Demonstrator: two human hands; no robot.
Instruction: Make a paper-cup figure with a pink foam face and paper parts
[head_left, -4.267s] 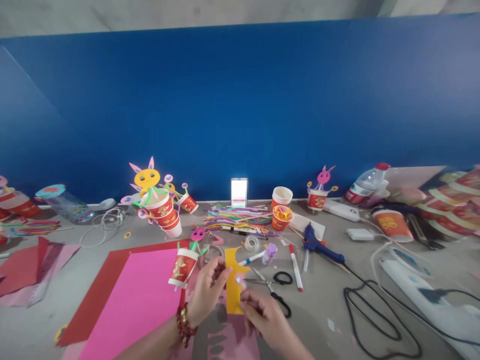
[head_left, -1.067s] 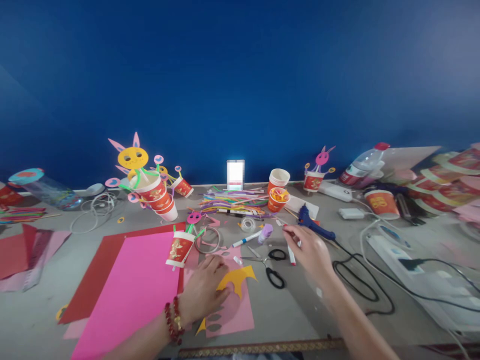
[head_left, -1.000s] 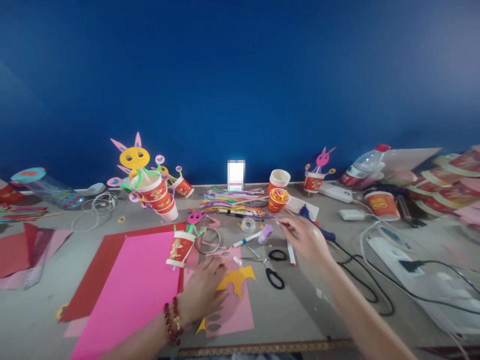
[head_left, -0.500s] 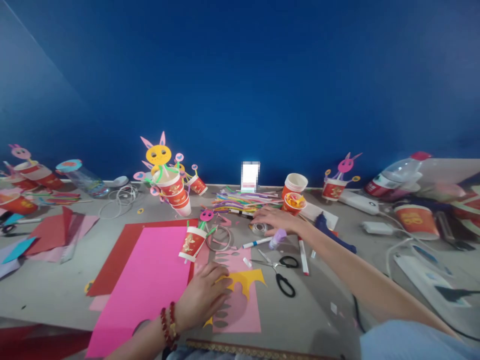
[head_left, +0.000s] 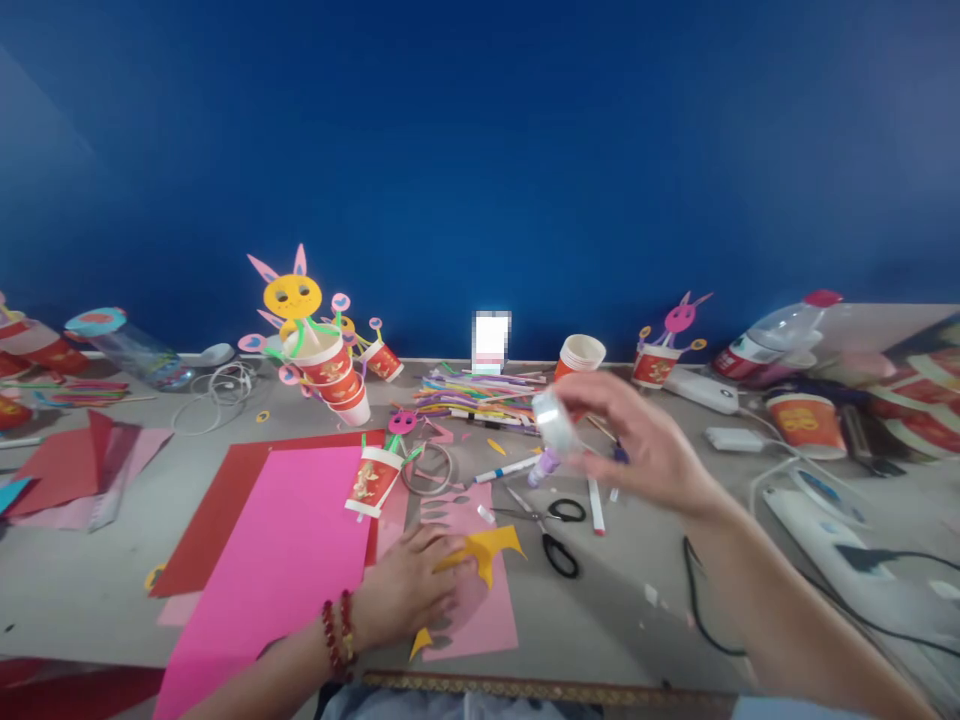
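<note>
My right hand (head_left: 637, 445) is raised over the table, with thumb and fingers closed on a roll of clear tape (head_left: 553, 420). My left hand (head_left: 412, 580) lies palm down at the front, fingers stretched over a cut yellow paper scrap (head_left: 499, 545). Beneath that scrap is a pink sheet (head_left: 487, 620) with a row of oval holes. Just right of it lie black-handled scissors (head_left: 561, 555), blades open. A purple glue bottle (head_left: 541, 468) and a blue-white marker (head_left: 506, 470) are below the raised tape. Left of these leans a red paper cup (head_left: 373, 482) with a pink paper face.
Bright pink (head_left: 277, 560) and red sheets (head_left: 202, 520) cover the left middle. At the back are stacked cups with a yellow rabbit face (head_left: 292, 297), a pile of coloured pipe cleaners (head_left: 480, 395) and a pink rabbit cup (head_left: 658, 365). A power strip (head_left: 825, 540) with cables lies right.
My right hand has picked up the tape roll from the table and lifted it towards me. My left hand stays on the yellow scrap. The view has shifted slightly.
</note>
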